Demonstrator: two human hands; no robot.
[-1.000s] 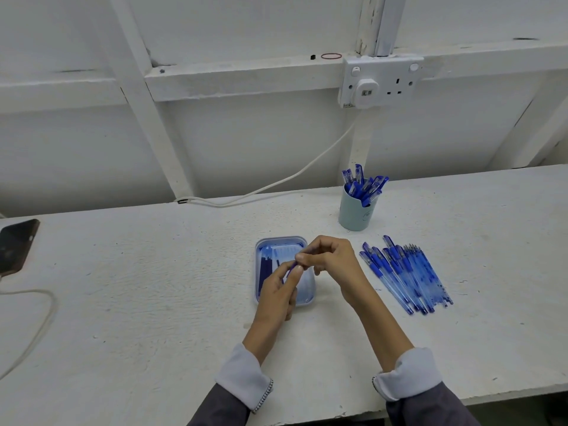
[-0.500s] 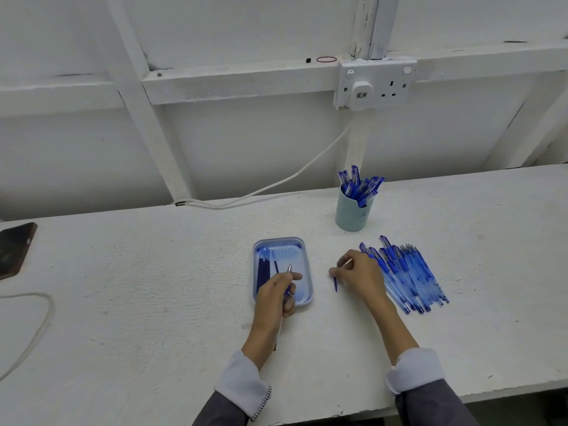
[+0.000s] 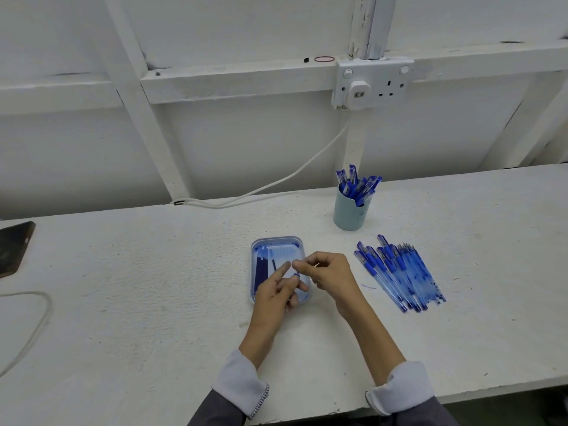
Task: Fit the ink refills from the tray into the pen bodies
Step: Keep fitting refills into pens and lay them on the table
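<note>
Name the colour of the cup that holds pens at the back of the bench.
Pale blue-green. The cup shows best in the head view.

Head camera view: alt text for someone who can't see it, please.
Two hands meet over a blue tray on a table: the left hand grips a pen body, the right hand pinches a thin piece too small to identify. Loose pens lie to the right; a cup of pens stands behind.

Tray (image 3: pixel 278 241): near end partly hidden under left hand (image 3: pixel 278 295).
Blue piece (image 3: pixel 295 275) in its fingers: too small to identify.
Right hand (image 3: pixel 329 273): pinch contents indiscernible.
Phone (image 3: pixel 13 247), cable (image 3: pixel 33 327): cut by left edge.
</note>
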